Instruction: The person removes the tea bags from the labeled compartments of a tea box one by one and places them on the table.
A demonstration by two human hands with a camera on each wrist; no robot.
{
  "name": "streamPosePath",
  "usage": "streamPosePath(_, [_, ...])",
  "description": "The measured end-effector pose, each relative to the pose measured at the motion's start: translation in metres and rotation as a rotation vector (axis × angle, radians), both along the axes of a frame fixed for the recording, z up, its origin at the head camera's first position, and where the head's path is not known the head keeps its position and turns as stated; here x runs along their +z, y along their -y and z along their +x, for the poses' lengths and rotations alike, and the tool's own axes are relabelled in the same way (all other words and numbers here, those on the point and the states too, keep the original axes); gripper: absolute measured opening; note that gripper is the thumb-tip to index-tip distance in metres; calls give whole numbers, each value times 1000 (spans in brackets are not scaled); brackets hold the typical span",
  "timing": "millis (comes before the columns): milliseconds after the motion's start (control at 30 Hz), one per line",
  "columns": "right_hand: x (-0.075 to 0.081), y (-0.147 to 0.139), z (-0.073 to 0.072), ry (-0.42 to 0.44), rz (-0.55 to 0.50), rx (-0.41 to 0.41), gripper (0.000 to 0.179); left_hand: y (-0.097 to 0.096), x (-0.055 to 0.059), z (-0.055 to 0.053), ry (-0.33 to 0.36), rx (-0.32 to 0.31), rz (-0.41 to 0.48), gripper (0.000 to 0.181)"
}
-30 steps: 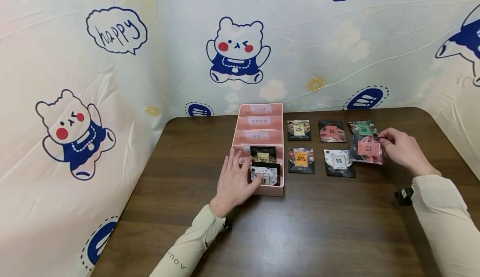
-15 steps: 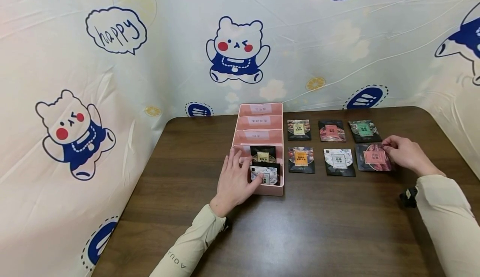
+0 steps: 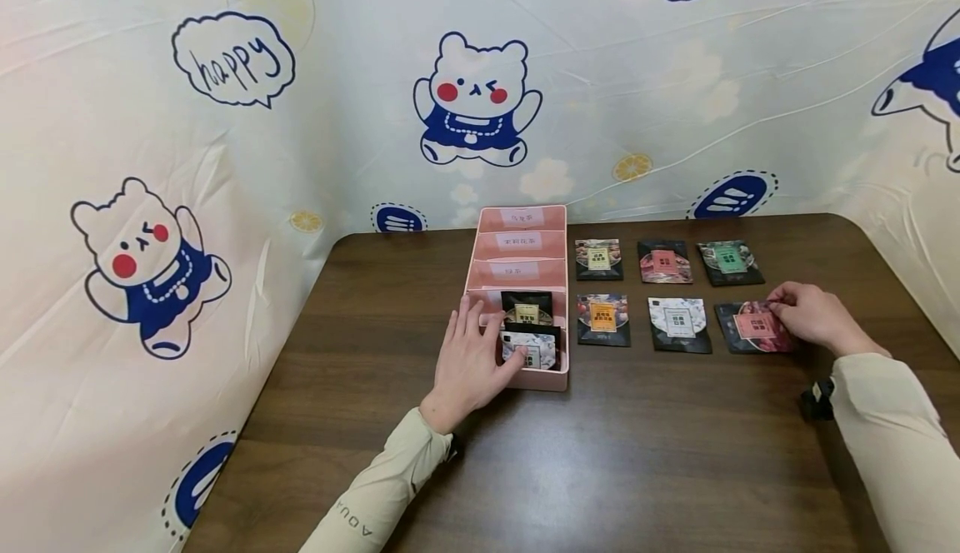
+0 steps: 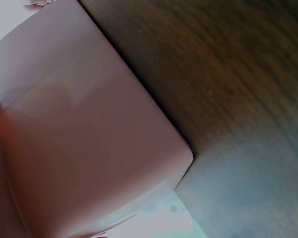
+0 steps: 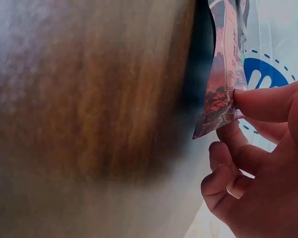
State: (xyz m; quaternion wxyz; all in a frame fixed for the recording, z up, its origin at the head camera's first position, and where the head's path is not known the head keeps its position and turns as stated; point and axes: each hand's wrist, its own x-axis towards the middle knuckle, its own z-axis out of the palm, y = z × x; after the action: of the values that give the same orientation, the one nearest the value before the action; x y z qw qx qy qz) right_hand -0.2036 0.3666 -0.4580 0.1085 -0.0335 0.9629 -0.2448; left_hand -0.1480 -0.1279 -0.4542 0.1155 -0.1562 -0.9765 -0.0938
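Note:
In the head view my right hand [image 3: 813, 317] pinches the right edge of a black sachet [image 3: 753, 326] with a pink label, low over or on the table. The right wrist view shows the thumb on the printed face of this sachet [image 5: 221, 89] and the other fingers partly curled. My left hand [image 3: 471, 361] rests over the near left corner of a long pink divided box [image 3: 538, 381], fingers fairly straight. Its thumb touches a white-patterned sachet [image 3: 542, 345] standing in the nearest compartment. Behind that one stands a black sachet [image 3: 528, 301] with a yellowish label.
Right of the box lie sachets with a yellow label [image 3: 598, 260], a red label [image 3: 664, 262], a green label [image 3: 730, 262], an orange label [image 3: 603, 320] and a white print [image 3: 679, 325]. Paper labels mark the box's rear dividers [image 3: 521, 242]. A printed curtain [image 3: 585, 120] hangs behind the table.
My right hand has moved right and slightly toward me with the pink-labelled sachet, which no longer overlaps the green-labelled and white-printed ones. My left hand and the box have stayed put.

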Motion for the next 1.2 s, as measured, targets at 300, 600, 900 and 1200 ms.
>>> streamPosePath(300, [-1,1,2,18,-3,-13,30,0,0,0,9,3,-5,67])
streamPosePath(600, [-2,0,2,19,-7,-14,30,0,0,0,13,4,-1,67])
streamPosePath(900, [-3,0,2,28,-2,-13,31,0,0,0,18,5,11,66])
streamPosePath(1200, [-6,2,3,-99,-1,-39,33,0,0,0,26,8,8,66])
